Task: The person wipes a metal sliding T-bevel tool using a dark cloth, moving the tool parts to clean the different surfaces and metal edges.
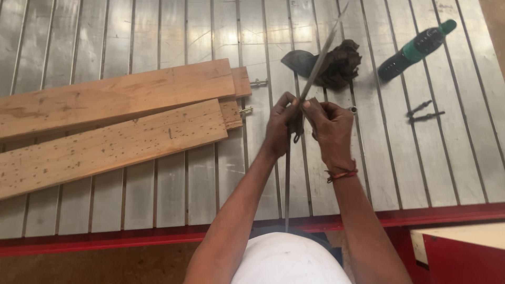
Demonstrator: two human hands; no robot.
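Two pale wooden planks (113, 123) sit left on the slotted metal table (210, 184). Left hand (279, 123) and right hand (331, 131) (close together) both pinch a long thin metal strip (315, 68), running from the belly up-right toward a dark rag (336, 66) and a green-black power tool (415, 50).

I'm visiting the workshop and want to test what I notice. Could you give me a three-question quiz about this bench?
1. True or false: both hands grip the thin metal blade.
2. How many wooden planks lie on the slotted metal table?
3. The green and black power tool lies: A) on the planks B) on the table, right of the dark cloth C) in a hand.

Key: 1 true, left hand and right hand. 2 two, upper plank, lower plank. 3 B.
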